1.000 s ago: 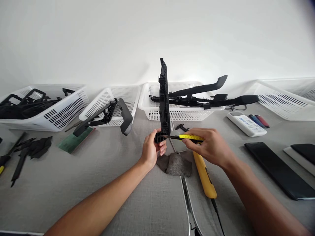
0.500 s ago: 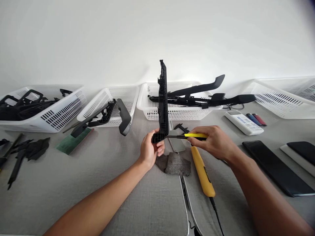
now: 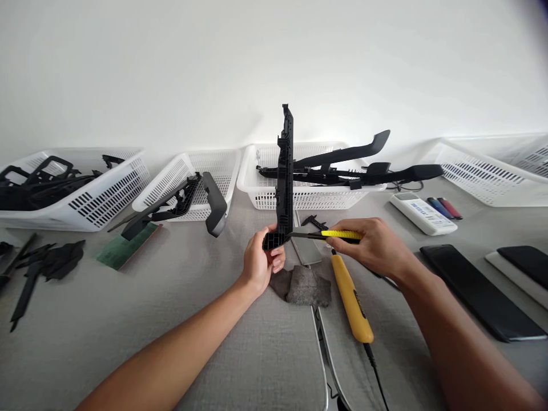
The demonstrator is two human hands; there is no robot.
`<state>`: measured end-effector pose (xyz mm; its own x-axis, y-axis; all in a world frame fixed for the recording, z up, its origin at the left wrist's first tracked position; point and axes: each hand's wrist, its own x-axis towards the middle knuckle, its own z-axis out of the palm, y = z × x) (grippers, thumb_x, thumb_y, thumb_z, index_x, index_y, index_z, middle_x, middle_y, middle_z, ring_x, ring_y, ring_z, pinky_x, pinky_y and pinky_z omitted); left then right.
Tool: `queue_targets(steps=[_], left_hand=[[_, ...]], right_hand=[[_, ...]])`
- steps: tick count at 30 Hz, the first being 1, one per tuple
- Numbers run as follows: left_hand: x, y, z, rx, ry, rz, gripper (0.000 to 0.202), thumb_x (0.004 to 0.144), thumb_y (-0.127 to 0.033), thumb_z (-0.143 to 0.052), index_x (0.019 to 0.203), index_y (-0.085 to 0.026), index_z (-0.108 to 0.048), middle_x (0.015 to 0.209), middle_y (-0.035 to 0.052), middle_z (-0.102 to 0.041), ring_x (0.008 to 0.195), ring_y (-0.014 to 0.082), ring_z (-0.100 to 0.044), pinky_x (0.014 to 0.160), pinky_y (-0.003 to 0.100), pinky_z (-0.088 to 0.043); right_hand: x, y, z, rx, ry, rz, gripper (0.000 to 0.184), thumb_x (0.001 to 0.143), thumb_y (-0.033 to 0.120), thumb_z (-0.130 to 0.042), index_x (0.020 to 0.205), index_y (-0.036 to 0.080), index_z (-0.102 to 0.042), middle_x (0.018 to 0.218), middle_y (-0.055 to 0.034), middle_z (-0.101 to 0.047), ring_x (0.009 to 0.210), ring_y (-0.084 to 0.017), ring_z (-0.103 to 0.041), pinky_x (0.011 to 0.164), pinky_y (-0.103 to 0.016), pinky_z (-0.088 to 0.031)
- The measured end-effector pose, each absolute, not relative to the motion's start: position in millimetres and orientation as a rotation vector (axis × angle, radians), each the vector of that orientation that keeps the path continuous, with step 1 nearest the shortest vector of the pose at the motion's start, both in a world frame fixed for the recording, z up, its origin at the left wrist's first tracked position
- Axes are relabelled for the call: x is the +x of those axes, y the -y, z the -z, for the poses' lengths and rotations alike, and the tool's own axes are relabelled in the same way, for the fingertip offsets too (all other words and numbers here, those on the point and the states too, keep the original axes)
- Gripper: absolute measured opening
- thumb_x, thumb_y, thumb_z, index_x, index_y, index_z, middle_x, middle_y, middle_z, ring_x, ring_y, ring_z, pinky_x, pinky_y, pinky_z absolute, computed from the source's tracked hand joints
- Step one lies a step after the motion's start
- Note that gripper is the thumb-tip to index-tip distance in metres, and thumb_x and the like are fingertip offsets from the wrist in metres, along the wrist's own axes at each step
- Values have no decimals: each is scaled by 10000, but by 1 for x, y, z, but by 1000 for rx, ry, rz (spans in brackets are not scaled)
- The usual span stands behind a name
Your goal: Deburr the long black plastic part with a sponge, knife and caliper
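My left hand (image 3: 261, 260) is closed around the lower end of a long black ribbed plastic part (image 3: 284, 182), which stands upright with its foot bent to the left. In my right hand (image 3: 377, 245) is a yellow and black utility knife (image 3: 340, 234), pointing left. Its blade meets the part at the inner bend, just above my left fingers; the exact contact is too small to make out. Below the hands a crumpled grey cloth (image 3: 309, 285) lies on the table, beside a yellow corded tool (image 3: 351, 299).
White baskets holding black plastic parts (image 3: 317, 197) line the wall; another white basket (image 3: 492, 177) stands right. A white device (image 3: 423, 214), two lighters (image 3: 445, 208) and a black phone-like slab (image 3: 482, 291) lie right. A green sheet (image 3: 128, 246) and black scraps (image 3: 47, 265) lie left.
The black part's top has tilted slightly to the right. The knife stays at the bend, its blade shifted a little. Both hands keep their grip.
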<state>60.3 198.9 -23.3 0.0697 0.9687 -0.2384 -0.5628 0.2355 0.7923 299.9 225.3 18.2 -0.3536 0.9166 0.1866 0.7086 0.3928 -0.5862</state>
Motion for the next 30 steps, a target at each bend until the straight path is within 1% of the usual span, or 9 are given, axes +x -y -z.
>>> queue_targets(steps=[6,9,11,12,15,18,21,25,30], left_hand=[[60,-199,23,607,-882,-1247,382,833,-495,-657,1073,-209,-575,527,-120,-354,393,85,-325,381,188,-273],[60,-198,24,642,-858,-1237,463,835,-606,-662,1061,-214,-568,535,-122,-347,399,85,-334,386,187,-276],[60,-197,24,699,-844,-1225,507,831,-693,-655,974,-219,-548,549,-113,-363,411,82,-348,390,186,-279],[60,-197,24,735,-842,-1218,509,833,-707,-656,919,-221,-529,558,-105,-376,418,79,-355,392,186,-282],[60,-196,23,822,-837,-1190,434,865,-615,-664,826,-227,-474,576,-90,-403,434,73,-370,402,187,-290],[60,-196,22,850,-823,-1163,306,872,-498,-625,843,-228,-484,568,-89,-401,432,82,-373,399,192,-290],[60,-197,21,831,-830,-1155,248,835,-461,-584,861,-230,-495,547,-94,-380,415,90,-345,383,198,-273],[60,-198,21,802,-852,-1135,273,796,-458,-553,935,-224,-539,520,-104,-357,393,99,-308,365,206,-240],[59,-197,18,810,-863,-1098,376,799,-471,-534,1042,-193,-605,516,-109,-337,389,103,-285,367,212,-221]], right_hand=[[300,-225,-19,-1437,2104,-455,307,938,428,-636,845,180,-791,741,-38,-744,610,-157,-572,571,-284,-403],[296,-224,-19,-1415,2148,-520,296,941,428,-630,858,193,-790,756,-33,-748,627,-160,-587,578,-284,-405],[293,-224,-17,-1414,2190,-540,291,940,427,-623,861,199,-786,753,-28,-744,631,-162,-591,583,-287,-400],[292,-224,-17,-1416,2200,-532,289,940,426,-621,858,200,-783,746,-26,-741,627,-161,-588,585,-288,-396],[293,-224,-15,-1419,2180,-496,294,944,418,-621,847,193,-782,740,-33,-741,622,-161,-589,575,-284,-389],[296,-225,-15,-1418,2143,-469,305,947,424,-632,846,182,-789,731,-41,-741,620,-164,-591,554,-278,-382],[298,-225,-16,-1409,2128,-464,317,948,431,-634,847,177,-795,723,-40,-735,620,-163,-589,549,-273,-381],[298,-225,-16,-1431,2101,-465,312,939,421,-637,834,177,-799,694,-24,-714,583,-143,-543,552,-267,-385],[298,-224,-18,-1388,2151,-527,305,941,424,-638,843,182,-796,735,-32,-736,614,-153,-570,556,-267,-391]])
